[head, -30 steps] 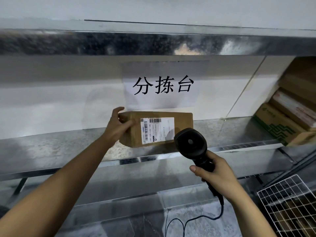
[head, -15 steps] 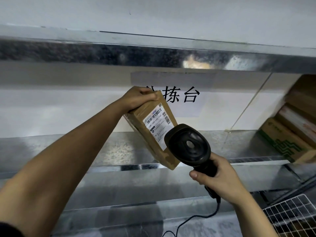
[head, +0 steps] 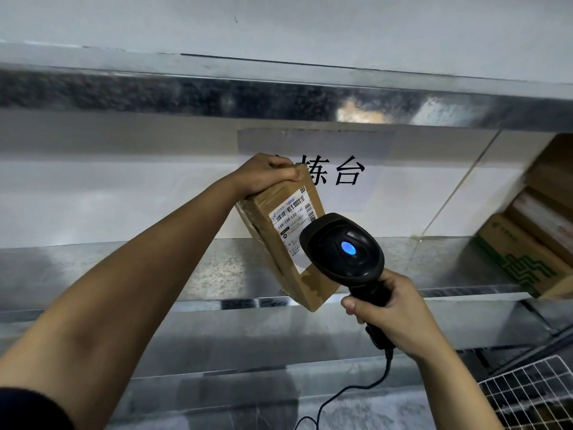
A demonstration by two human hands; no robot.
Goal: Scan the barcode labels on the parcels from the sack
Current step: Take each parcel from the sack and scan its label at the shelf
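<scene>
A brown cardboard parcel (head: 269,218) hangs tilted in the air above the metal shelf, its white barcode label (head: 290,221) facing me. My left hand (head: 266,175) grips the parcel by its top end. My right hand (head: 390,318) holds the handle of a black corded barcode scanner (head: 342,249), whose head sits just in front of the label's lower right part and covers it. A blue light glows on the back of the scanner head. The sack is out of view.
A galvanised metal shelf (head: 155,271) runs across the view with another shelf edge (head: 217,94) above. Stacked cardboard boxes (head: 527,243) stand at the right. A white wire basket (head: 533,395) is at the lower right. A paper sign (head: 341,172) hangs on the wall behind the parcel.
My left hand lifted the parcel off the shelf and tilted it upright. The scanner moved up to the label, and its blue light has come on.
</scene>
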